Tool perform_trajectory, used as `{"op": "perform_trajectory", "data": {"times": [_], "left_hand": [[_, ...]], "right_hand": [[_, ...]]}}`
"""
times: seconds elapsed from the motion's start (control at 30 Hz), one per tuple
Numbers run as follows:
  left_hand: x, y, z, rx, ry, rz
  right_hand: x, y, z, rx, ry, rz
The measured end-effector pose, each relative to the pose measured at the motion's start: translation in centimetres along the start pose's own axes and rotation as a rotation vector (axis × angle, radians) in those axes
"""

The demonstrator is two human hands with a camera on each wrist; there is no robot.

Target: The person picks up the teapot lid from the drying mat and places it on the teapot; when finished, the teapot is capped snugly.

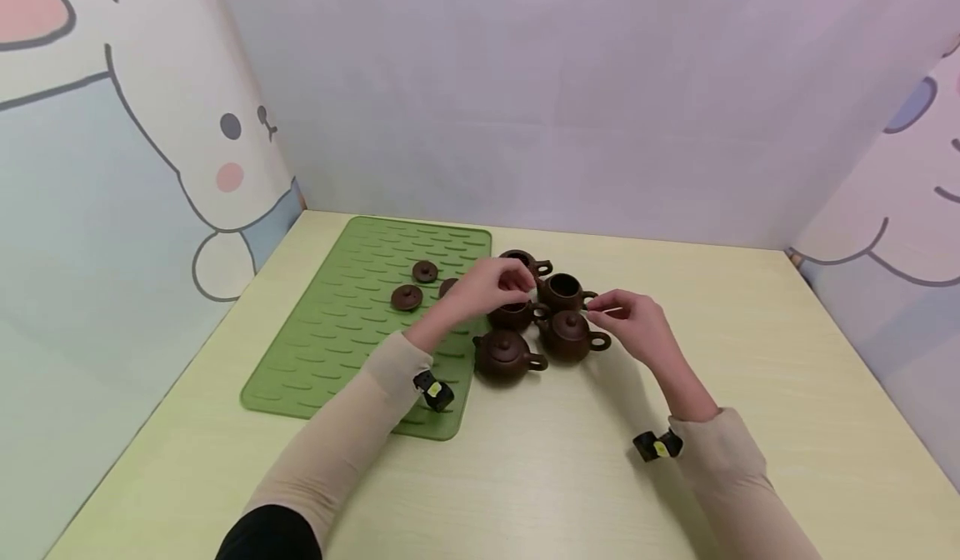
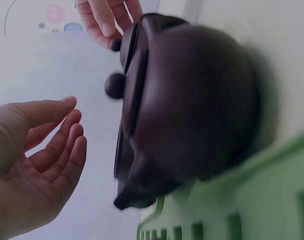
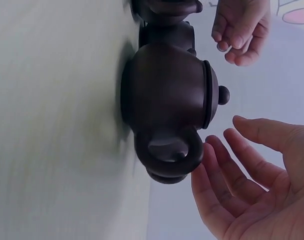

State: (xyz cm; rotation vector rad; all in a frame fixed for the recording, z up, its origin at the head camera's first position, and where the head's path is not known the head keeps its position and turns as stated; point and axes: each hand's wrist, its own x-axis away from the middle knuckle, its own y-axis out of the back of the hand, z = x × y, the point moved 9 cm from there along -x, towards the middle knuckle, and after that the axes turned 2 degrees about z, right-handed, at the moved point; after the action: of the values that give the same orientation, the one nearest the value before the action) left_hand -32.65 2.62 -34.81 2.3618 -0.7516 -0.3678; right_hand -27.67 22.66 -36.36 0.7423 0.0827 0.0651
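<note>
My left hand [image 1: 487,287] hovers over a lidless dark brown teapot [image 1: 510,318], its fingers loosely bent and holding nothing. To the right, my right hand [image 1: 636,322] is beside the handles of the right-hand teapots, also with nothing in its fingers. In the right wrist view its fingertips overlap a teapot handle [image 3: 194,152]; I cannot tell whether they touch. Two teapots wear lids: one at the front left [image 1: 502,358] and one at the right [image 1: 566,339]. Behind them stand a lidless teapot [image 1: 562,292] and another lidless one [image 1: 517,255], partly hidden by my left hand.
On the green ridged mat [image 1: 322,368] lie a small round lid [image 1: 424,272], a second lid [image 1: 407,297] and a third lid [image 1: 447,287] partly behind my left hand. The teapots cluster along the mat's right edge on a pale wooden table [image 1: 555,477]. Pale panels enclose the back and sides.
</note>
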Motion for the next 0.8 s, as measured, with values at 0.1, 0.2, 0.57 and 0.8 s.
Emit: {"op": "perform_trajectory", "data": {"times": [0.1, 0.2, 0.57, 0.8], "left_hand": [[0.6, 1.0, 0.8, 0.001, 0.02, -0.014], [1.2, 1.8, 1.7, -0.005, 0.038, -0.026], [3.6, 5.1, 5.5, -0.004, 0.108, -0.114], [5.2, 6.7, 7.5, 0.028, 0.153, -0.154]], "right_hand": [[-0.5, -0.2, 0.5, 0.001, 0.02, -0.003], [-0.9, -0.5, 0.9, -0.01, 0.028, -0.002], [-2.5, -1.8, 1.9, -0.016, 0.044, 0.01], [-3.1, -2.8, 2.1, -0.002, 0.056, 0.013]]}}
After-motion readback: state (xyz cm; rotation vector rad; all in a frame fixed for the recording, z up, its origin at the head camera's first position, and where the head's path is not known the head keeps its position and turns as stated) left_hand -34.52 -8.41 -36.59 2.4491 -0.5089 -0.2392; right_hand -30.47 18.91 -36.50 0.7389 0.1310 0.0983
